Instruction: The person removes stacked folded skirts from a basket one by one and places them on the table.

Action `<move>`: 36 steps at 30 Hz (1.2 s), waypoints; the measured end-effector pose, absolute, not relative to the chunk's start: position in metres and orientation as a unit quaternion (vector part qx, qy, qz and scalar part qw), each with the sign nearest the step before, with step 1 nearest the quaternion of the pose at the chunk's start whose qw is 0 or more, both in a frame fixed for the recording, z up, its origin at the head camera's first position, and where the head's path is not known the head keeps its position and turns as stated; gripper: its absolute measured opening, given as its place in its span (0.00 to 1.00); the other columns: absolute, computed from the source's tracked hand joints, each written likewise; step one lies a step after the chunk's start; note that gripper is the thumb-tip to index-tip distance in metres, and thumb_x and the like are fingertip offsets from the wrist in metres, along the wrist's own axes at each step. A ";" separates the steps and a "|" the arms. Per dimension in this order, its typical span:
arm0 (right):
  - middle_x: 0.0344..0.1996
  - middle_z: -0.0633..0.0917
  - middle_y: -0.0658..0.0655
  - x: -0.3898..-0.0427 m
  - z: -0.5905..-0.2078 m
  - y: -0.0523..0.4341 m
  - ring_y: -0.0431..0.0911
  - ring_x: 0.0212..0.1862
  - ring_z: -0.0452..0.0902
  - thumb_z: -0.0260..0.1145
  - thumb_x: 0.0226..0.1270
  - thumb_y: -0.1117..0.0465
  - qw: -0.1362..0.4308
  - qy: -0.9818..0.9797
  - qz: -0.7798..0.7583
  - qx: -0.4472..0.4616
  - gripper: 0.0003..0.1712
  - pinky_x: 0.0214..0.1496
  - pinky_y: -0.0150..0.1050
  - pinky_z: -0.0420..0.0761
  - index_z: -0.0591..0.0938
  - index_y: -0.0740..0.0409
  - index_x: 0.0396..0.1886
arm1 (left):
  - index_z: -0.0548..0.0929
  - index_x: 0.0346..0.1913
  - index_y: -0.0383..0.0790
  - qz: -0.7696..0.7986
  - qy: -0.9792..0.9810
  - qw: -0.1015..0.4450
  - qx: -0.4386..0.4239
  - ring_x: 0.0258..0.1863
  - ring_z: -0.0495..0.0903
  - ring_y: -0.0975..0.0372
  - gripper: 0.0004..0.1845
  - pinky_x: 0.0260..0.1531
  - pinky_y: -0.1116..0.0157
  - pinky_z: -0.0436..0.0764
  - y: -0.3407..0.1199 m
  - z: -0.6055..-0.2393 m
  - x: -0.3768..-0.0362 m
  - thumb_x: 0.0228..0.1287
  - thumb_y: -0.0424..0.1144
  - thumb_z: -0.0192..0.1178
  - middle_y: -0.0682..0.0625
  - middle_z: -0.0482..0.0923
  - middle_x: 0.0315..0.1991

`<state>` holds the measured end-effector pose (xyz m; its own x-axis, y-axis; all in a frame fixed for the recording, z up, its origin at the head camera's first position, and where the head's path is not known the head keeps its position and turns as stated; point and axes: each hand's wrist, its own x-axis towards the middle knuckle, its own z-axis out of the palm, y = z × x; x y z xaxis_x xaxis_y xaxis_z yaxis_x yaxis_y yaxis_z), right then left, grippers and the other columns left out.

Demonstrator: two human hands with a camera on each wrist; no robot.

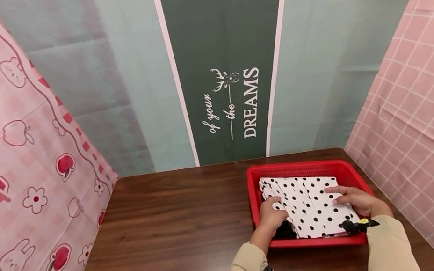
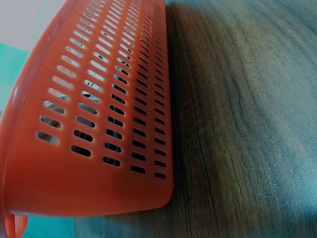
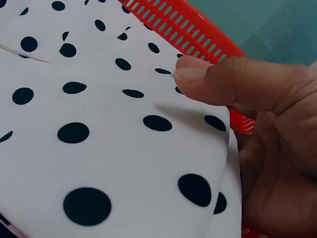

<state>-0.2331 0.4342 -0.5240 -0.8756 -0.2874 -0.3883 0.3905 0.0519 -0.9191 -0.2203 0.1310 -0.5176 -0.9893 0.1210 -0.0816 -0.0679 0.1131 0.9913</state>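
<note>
A folded white cloth with black dots point(image 1: 309, 206) lies in a red plastic basket point(image 1: 308, 244). At its left edge my left hand point(image 1: 271, 216) grips the fabric. On the opposite side my right hand point(image 1: 357, 198) holds the right edge. The right wrist view has the right thumb point(image 3: 213, 82) over the dotted cloth point(image 3: 114, 153), with the other fingers beside and partly behind its edge. Some black fabric point(image 1: 285, 231) shows under the cloth at the lower left. The left wrist view takes in only the slotted basket wall point(image 2: 99, 124); that hand is outside it.
The basket stands at the right of a brown wooden table point(image 1: 173, 237). Behind the table hangs a grey-green curtain point(image 1: 139, 72) with lettering. Pink patterned cloths hang at the left point(image 1: 45, 181) and right point(image 1: 432, 120) sides.
</note>
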 end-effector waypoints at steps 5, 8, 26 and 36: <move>0.43 0.81 0.53 -0.233 -0.521 0.434 0.53 0.41 0.80 0.58 0.66 0.67 0.214 0.686 -0.693 0.054 0.20 0.45 0.48 0.78 0.79 0.53 0.57 | 0.77 0.53 0.31 0.657 0.751 0.058 0.016 0.40 0.71 0.59 0.33 0.24 0.69 0.72 0.133 -0.517 -0.222 0.33 0.18 0.61 0.41 0.72 0.50; 0.42 0.82 0.54 -0.233 -0.519 0.433 0.54 0.41 0.81 0.58 0.66 0.68 0.205 0.680 -0.702 0.054 0.20 0.44 0.49 0.78 0.79 0.51 0.56 | 0.76 0.55 0.30 0.656 0.753 0.056 0.007 0.42 0.71 0.57 0.34 0.28 0.68 0.73 0.133 -0.516 -0.222 0.34 0.18 0.62 0.40 0.70 0.52; 0.33 0.85 0.55 -0.222 -0.483 0.431 0.53 0.31 0.83 0.64 0.62 0.67 0.094 0.717 -0.689 0.057 0.23 0.33 0.48 0.81 0.80 0.43 0.56 | 0.74 0.57 0.34 0.653 0.753 0.023 0.077 0.49 0.70 0.56 0.34 0.41 0.65 0.73 0.126 -0.484 -0.216 0.38 0.22 0.64 0.45 0.70 0.53; 0.53 0.70 0.36 -0.211 -0.459 0.423 0.31 0.47 0.67 0.64 0.62 0.66 -0.014 0.824 -0.563 -0.058 0.30 0.41 0.26 0.73 0.69 0.63 0.64 | 0.74 0.59 0.33 0.689 0.717 0.021 0.104 0.51 0.68 0.58 0.32 0.48 0.62 0.69 0.103 -0.466 -0.215 0.43 0.24 0.64 0.45 0.71 0.55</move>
